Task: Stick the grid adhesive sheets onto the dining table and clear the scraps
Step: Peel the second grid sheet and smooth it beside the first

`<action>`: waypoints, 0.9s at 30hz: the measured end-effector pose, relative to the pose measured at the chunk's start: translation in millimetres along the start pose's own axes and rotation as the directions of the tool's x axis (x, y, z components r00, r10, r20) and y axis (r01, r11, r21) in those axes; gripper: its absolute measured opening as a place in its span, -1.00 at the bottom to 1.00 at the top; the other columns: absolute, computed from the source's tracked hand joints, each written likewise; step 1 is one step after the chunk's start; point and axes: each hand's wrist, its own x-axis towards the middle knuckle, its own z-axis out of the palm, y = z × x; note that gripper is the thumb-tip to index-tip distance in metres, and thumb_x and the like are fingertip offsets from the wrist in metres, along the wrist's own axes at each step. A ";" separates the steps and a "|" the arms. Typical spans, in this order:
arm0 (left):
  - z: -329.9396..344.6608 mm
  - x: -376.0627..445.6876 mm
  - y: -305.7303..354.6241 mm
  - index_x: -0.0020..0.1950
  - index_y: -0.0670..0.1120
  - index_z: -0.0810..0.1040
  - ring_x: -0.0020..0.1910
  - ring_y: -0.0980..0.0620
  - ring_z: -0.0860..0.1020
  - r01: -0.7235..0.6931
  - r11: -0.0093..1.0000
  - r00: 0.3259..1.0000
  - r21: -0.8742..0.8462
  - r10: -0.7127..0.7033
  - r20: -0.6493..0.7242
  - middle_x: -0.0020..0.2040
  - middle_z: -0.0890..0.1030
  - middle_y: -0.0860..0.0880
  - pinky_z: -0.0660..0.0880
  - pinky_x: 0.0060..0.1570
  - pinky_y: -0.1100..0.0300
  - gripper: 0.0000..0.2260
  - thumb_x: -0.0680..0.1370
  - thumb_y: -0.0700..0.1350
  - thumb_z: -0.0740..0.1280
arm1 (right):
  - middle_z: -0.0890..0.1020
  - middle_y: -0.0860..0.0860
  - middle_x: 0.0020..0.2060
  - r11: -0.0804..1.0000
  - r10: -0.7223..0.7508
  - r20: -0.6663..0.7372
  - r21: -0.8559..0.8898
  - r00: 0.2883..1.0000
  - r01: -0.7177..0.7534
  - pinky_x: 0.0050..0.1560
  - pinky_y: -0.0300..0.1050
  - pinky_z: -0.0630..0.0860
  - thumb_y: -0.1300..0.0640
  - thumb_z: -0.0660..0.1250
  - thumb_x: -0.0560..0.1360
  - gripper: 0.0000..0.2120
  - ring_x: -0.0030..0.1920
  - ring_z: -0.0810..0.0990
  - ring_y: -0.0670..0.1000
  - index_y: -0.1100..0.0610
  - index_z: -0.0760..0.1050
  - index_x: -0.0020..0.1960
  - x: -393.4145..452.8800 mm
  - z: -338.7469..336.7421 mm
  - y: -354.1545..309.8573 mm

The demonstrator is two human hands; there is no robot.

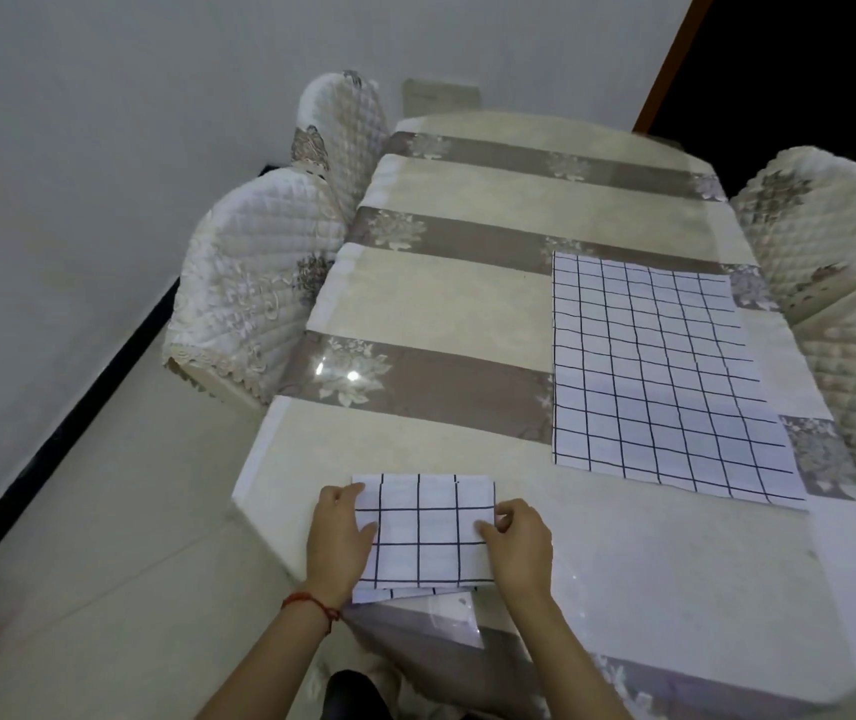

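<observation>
folded grid sheet [423,532] near edge | flat grid sheet [659,371] right

- I see a long dining table [467,304] under a glossy cream covering crossed by grey-brown floral bands.
- A large white adhesive sheet with a black grid [659,371] lies flat on its right half, near the right edge.
- A smaller folded white grid sheet [428,532] lies at my near edge, left of the large one and apart from it.
- A clear film scrap [459,618] pokes out under it.

White, black-gridded sheets [665,376] lie on a cream table [467,200] banded with grey-brown floral stripes.
</observation>
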 end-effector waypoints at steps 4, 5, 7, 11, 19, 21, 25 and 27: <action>2.5 -4.2 -0.7 0.33 -0.18 0.40 0.17 -0.12 0.45 -0.008 1.000 1.000 0.011 0.008 -0.015 0.23 0.43 -0.19 0.42 0.14 0.12 -0.56 0.47 -0.25 0.37 | 0.55 0.02 -0.22 1.000 -0.019 -0.010 0.003 1.000 0.019 -0.25 -0.27 0.40 0.16 0.36 0.47 -0.88 -0.25 0.49 -0.05 0.07 0.40 -0.15 -0.3 -1.7 1.9; 3.0 -5.2 -0.6 0.34 -0.17 0.39 0.19 -0.11 0.44 -0.007 1.000 1.000 0.017 0.007 -0.015 0.24 0.43 -0.18 0.42 0.14 0.12 -0.56 0.47 -0.24 0.36 | 0.54 0.01 -0.22 0.999 -0.034 -0.007 -0.003 0.999 0.034 -0.26 -0.29 0.40 0.15 0.35 0.47 -0.88 -0.26 0.48 -0.06 0.08 0.40 -0.17 -0.3 -2.5 1.7; 3.9 -7.5 0.7 0.36 -0.15 0.37 0.23 -0.10 0.41 -0.002 0.999 1.000 0.048 0.003 -0.024 0.27 0.42 -0.17 0.41 0.16 0.11 -0.55 0.48 -0.20 0.36 | 0.53 -0.02 -0.25 0.994 -0.109 0.021 0.010 0.994 0.109 -0.28 -0.35 0.37 0.17 0.32 0.49 -0.86 -0.26 0.49 -0.06 0.06 0.40 -0.22 -1.5 -5.6 0.0; 1.1 -14.9 10.4 0.37 -0.10 0.36 0.27 -0.09 0.36 -0.055 0.982 0.989 0.183 0.079 -0.127 0.33 0.42 -0.10 0.35 0.18 0.08 -0.54 0.49 -0.07 0.35 | 0.55 -0.20 -0.31 0.946 -0.295 0.072 0.161 0.953 0.281 -0.29 -0.48 0.43 0.20 0.31 0.49 -0.73 -0.25 0.56 -0.17 -0.12 0.37 -0.25 -9.2 -22.3 -16.9; -41.4 -30.4 66.6 0.35 0.00 0.40 0.20 0.21 0.42 -0.275 0.952 0.958 -0.136 0.259 -0.126 0.22 0.50 0.11 0.34 0.13 0.44 -0.52 0.46 -0.02 0.40 | 0.63 -0.31 -0.24 0.753 -0.642 0.181 0.335 0.745 0.567 -0.11 -0.43 0.50 0.24 0.37 0.45 -0.67 -0.14 0.62 -0.22 -0.21 0.48 -0.22 -17.1 -65.0 -76.6; -57.9 -39.8 78.6 0.20 0.08 0.51 0.04 0.33 0.50 -0.277 0.913 0.961 -0.298 0.270 -0.066 0.06 0.59 0.19 0.38 -0.04 0.55 -0.68 0.46 -0.07 0.41 | 0.65 -0.25 -0.23 0.711 -0.696 0.227 0.347 0.681 0.612 -0.11 -0.33 0.54 0.24 0.37 0.44 -0.68 -0.14 0.63 -0.18 -0.21 0.51 -0.23 -18.5 -74.8 -91.1; -85.6 -61.3 82.4 -0.28 -0.12 0.62 -0.32 0.11 0.48 -0.248 0.857 0.968 -0.452 0.212 -0.131 -0.36 0.55 0.02 0.40 -0.23 0.26 -0.85 0.48 -0.15 0.37 | 0.65 -0.26 -0.20 0.660 -0.750 0.300 0.399 0.590 0.637 -0.16 -0.34 0.53 0.14 0.39 0.43 -0.75 -0.16 0.62 -0.20 -0.24 0.55 -0.20 -24.6 -87.1 -122.9; -97.6 -73.3 78.5 -0.29 -0.37 0.51 -0.32 0.04 0.39 -0.245 0.847 0.964 -0.471 0.164 -0.207 -0.36 0.44 -0.13 0.32 -0.27 0.17 -0.71 0.49 -0.15 0.36 | 0.66 -0.25 -0.24 0.654 -0.755 0.323 0.445 0.571 0.612 -0.16 -0.35 0.54 0.12 0.42 0.41 -0.77 -0.19 0.62 -0.20 -0.24 0.57 -0.22 -28.9 -85.5 -137.6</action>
